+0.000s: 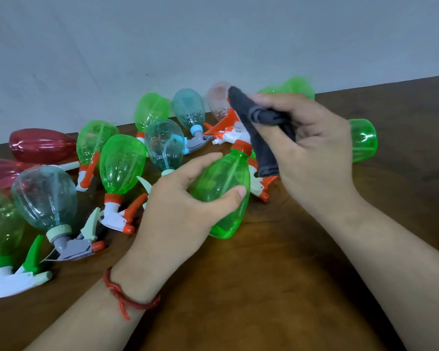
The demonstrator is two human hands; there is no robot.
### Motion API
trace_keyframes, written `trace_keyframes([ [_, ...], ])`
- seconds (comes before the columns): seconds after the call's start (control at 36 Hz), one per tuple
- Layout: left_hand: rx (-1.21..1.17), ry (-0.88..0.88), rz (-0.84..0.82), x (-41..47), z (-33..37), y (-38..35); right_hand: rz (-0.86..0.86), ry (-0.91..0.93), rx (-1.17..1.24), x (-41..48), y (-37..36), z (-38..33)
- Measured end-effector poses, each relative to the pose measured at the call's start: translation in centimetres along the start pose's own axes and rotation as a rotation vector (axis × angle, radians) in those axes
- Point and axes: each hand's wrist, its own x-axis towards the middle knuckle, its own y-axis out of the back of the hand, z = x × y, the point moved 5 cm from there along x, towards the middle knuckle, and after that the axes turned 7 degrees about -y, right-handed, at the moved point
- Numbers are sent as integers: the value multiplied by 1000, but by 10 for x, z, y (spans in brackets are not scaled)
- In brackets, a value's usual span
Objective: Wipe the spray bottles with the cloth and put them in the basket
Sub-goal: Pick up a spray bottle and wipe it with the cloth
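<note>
I note my left hand [178,206] curled round the green spray bottle [221,181] over the wooden table [264,287]. The bottle's long axis runs from the base nearest me up and away to the orange collar [241,146]. My right hand [314,148] pinches a dark grey cloth [261,138], which hangs just right of that collar. No basket in view; no writing legible.

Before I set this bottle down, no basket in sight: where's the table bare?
Bare table lies between the forearms, below the held green bottle, and right of the right hand. Left of the left hand and along the wall, spray bottles crowd it.
</note>
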Motion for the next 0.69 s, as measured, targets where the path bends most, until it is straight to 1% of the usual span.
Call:
trace_keyframes([
  [0.06,-33,19,-10,1,-2,2,88,28,-59,4,7,-1],
  [0.08,-47,24,-20,1,-2,3,91,68,-138,6,9,-2],
  [0.11,-55,22,-30,1,-1,3,64,115,-231,6,7,-2],
  [0.19,-84,6,-36,0,1,3,-137,258,-485,1,-10,0],
  [0.25,-116,-4,-5,1,1,4,-240,318,-567,-4,-20,1],
  [0.33,-140,-17,42,3,-1,8,-297,340,-596,-3,-22,2],
  [0.39,-125,-24,54,5,-3,11,-308,328,-592,-4,-20,2],
  [0.44,-116,-19,42,6,-5,12,-268,263,-530,-4,-16,2],
  [0.53,-91,-28,17,8,-6,13,-68,11,-236,3,1,4],
  [0.56,-90,-38,10,9,-6,13,-2,-37,-155,6,7,4],
  [0.61,-108,-61,-17,9,-4,13,74,-94,-106,14,15,6],
  [0.64,-118,-74,-36,9,-2,12,81,-113,-103,17,18,6],
  [0.69,-132,-88,-79,7,-1,10,42,-156,-76,18,16,5],
])
